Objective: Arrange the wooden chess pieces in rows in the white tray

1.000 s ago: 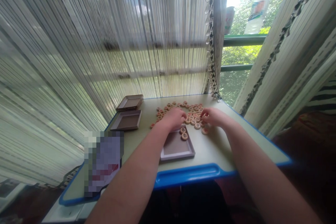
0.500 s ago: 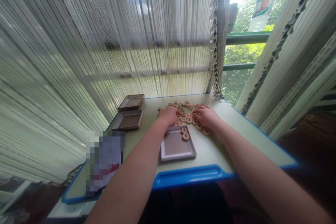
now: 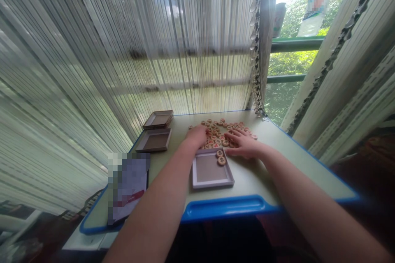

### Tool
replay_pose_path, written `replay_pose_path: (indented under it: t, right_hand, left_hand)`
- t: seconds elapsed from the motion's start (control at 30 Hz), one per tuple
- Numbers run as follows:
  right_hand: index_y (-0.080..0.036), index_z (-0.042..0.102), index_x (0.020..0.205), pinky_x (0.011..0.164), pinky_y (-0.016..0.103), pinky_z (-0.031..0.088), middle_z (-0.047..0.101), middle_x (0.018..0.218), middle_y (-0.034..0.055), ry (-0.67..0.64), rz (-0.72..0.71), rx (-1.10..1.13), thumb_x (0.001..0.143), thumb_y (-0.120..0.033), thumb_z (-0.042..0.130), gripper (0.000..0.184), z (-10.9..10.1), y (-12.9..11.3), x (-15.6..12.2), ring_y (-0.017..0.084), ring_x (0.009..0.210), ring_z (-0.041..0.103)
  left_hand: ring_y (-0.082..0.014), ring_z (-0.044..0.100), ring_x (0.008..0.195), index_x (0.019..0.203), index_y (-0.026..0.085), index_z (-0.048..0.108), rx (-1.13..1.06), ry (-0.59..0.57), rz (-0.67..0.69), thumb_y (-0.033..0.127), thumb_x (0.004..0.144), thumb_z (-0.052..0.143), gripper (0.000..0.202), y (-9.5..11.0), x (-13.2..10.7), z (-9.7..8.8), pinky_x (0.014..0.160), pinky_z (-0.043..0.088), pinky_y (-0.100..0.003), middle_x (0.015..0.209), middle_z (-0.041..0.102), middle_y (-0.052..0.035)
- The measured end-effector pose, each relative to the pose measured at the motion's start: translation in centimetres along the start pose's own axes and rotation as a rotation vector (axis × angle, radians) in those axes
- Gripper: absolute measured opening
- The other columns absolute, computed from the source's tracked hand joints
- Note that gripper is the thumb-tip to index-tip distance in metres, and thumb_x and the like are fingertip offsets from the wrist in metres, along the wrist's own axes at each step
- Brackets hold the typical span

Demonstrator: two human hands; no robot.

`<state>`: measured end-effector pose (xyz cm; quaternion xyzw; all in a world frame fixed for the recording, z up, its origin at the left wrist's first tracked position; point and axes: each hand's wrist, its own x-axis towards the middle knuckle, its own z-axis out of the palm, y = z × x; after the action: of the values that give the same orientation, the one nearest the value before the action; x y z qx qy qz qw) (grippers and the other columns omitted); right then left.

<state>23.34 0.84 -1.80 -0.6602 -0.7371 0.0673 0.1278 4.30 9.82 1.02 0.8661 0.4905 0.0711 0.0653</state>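
Blue-rimmed table [image 3: 277,172] bearing a shallow grey tray [image 3: 210,172] near its front edge, with scattered wooden discs [image 3: 222,125] just beyond it. Left hand [image 3: 197,135] is curled over the discs, grip not discernible; right hand [image 3: 243,146] lies flat on them, fingers spread. Two discs [image 3: 220,157] sit in the tray's far right corner.

My desk [image 3: 277,160]: pale top, raised blue rim. A shallow tray [image 3: 210,171] sits mid-desk near my edge. Just beyond the shallow tray, round wooden pieces [image 3: 220,125] lie scattered flat on the top. Left of it and further back is an open tray [image 3: 154,140], with stacked trays [image 3: 158,119] behind that. Near-left of it, a flat blurred item [image 3: 128,185] lies by the corner.
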Motion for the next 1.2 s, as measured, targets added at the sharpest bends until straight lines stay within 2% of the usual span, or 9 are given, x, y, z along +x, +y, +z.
replay_pose_path:
  t: [0.1, 0.23, 0.33, 0.4, 0.6, 0.83, 1.0, 1.1, 1.2]
  right_hand:
    - [-0.027, 0.037, 0.136, 0.107, 0.047, 0.018, 0.028, 0.145, 0.0079, 0.004, 0.006, -0.017, 0.073, -0.069, 0.043, 0.076, 0.6, -0.3, 0.3, 0.032, 0.134, 0.018]
    - [-0.020, 0.043, 0.133, 0.106, 0.039, 0.024, 0.039, 0.139, 0.0089, 0.161, 0.056, -0.020, 0.085, -0.056, 0.032, 0.060, 0.8, 0.2, 1.3, 0.025, 0.129, 0.030]
    - [-0.019, 0.044, 0.131, 0.104, 0.042, 0.024, 0.040, 0.138, 0.0112, 0.273, 0.192, -0.095, 0.088, -0.049, 0.031, 0.054, 1.3, 1.2, 2.2, 0.027, 0.129, 0.029]
    - [-0.021, 0.046, 0.129, 0.103, 0.046, 0.024, 0.042, 0.137, 0.0115, 0.278, 0.236, -0.132, 0.088, -0.047, 0.032, 0.052, 1.7, 1.6, 2.6, 0.028, 0.129, 0.029]
    - [-0.023, 0.062, 0.110, 0.100, 0.040, 0.029, 0.055, 0.124, 0.0061, 0.341, 0.147, -0.107, 0.088, -0.040, 0.034, 0.040, 1.4, 0.4, 2.8, 0.024, 0.118, 0.041]
    - [-0.025, 0.065, 0.106, 0.085, 0.036, 0.042, 0.064, 0.111, 0.0049, 0.138, 0.008, -0.058, 0.083, -0.028, 0.042, 0.033, -0.5, -2.8, 5.8, 0.025, 0.103, 0.054]
    - [-0.018, 0.070, 0.087, 0.067, 0.036, 0.046, 0.069, 0.087, 0.0128, -0.055, 0.122, -0.079, 0.076, -0.032, 0.052, 0.025, -1.0, -2.9, 9.3, 0.025, 0.078, 0.062]
    - [-0.017, 0.070, 0.084, 0.067, 0.033, 0.046, 0.069, 0.085, 0.0109, -0.073, 0.138, -0.085, 0.071, -0.026, 0.058, 0.020, -0.6, -2.4, 10.6, 0.024, 0.078, 0.063]
    - [-0.016, 0.069, 0.091, 0.065, 0.030, 0.047, 0.069, 0.086, 0.0093, -0.013, 0.186, -0.031, 0.064, -0.025, 0.063, 0.029, -0.2, -1.9, 11.1, 0.022, 0.078, 0.063]
  left_hand:
    - [-0.0222, 0.059, 0.098, 0.110, 0.025, 0.062, -0.056, 0.032, -0.049, 0.015, 0.076, 0.049, 0.038, -0.1, 0.0, -0.1, 0.086, 0.044, -0.031, 0.112, 0.064, -0.0067]
    - [-0.0241, 0.055, 0.106, 0.108, 0.023, 0.063, -0.058, 0.135, -0.124, 0.015, 0.076, 0.047, 0.037, -0.6, 0.1, -0.1, 0.089, 0.042, -0.032, 0.117, 0.060, -0.0083]
    - [-0.0264, 0.054, 0.108, 0.114, 0.021, 0.059, -0.038, 0.074, -0.175, 0.020, 0.079, 0.043, 0.039, -1.1, 0.3, 0.2, 0.088, 0.043, -0.035, 0.119, 0.058, -0.0116]
    - [-0.0264, 0.055, 0.106, 0.116, 0.020, 0.057, -0.048, 0.050, -0.203, 0.022, 0.080, 0.042, 0.039, -1.3, 0.3, 0.5, 0.087, 0.043, -0.035, 0.119, 0.058, -0.0125]
    - [-0.0214, 0.056, 0.104, 0.110, 0.022, 0.061, -0.105, 0.120, -0.156, 0.018, 0.081, 0.039, 0.036, -1.6, 0.3, 0.8, 0.089, 0.043, -0.031, 0.113, 0.062, -0.0084]
    - [-0.0209, 0.058, 0.097, 0.100, 0.022, 0.066, -0.100, 0.180, -0.194, 0.015, 0.081, 0.037, 0.035, -1.4, 0.2, 0.7, 0.086, 0.045, -0.032, 0.106, 0.065, -0.0074]
    - [-0.0215, 0.057, 0.096, 0.094, 0.021, 0.068, -0.121, 0.236, -0.151, 0.017, 0.081, 0.040, 0.031, -1.1, -0.2, 0.9, 0.085, 0.045, -0.032, 0.100, 0.066, -0.0068]
    - [-0.0217, 0.056, 0.096, 0.094, 0.020, 0.068, -0.124, 0.236, -0.132, 0.017, 0.080, 0.043, 0.029, -1.1, -0.3, 1.0, 0.087, 0.044, -0.032, 0.097, 0.067, -0.0072]
    - [-0.0221, 0.056, 0.096, 0.094, 0.019, 0.068, -0.129, 0.240, -0.136, 0.018, 0.081, 0.043, 0.028, -1.3, -0.3, 1.2, 0.088, 0.044, -0.033, 0.096, 0.067, -0.0082]
